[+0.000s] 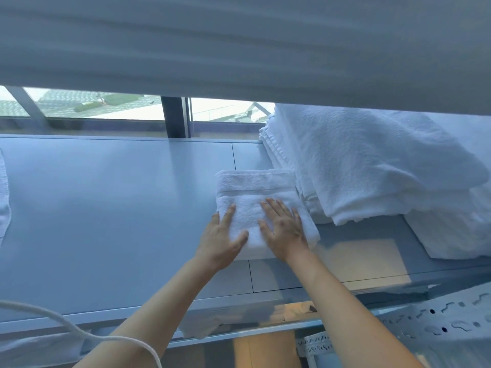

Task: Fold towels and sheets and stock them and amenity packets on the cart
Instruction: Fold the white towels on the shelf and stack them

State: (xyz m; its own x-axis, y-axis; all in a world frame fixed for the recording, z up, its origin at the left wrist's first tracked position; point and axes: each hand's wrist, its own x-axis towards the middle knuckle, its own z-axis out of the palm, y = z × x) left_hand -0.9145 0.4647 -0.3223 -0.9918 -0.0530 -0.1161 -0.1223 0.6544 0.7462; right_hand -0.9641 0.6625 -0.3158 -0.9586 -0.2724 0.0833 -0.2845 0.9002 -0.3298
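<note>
Pressing one folded towel [255, 192], two hands [223, 235].

Head view looks forward and down, close over the shelf [106, 208], toward a perhaps blind-covered window [106, 107].

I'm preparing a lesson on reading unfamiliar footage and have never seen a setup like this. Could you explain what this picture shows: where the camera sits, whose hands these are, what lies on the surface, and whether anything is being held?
There is no machine here. The single picture comes from a camera worn on a person's head, looking forward and down. The left hand and right hand lie flat, fingers straight, pressing on a small folded white terry towel; neither hand grips it. The towel rests on a smooth pale grey shelf. Beside it, on the right, sits a tall pile of larger folded white towels. Behind the shelf, a window shows below a grey blind.
</note>
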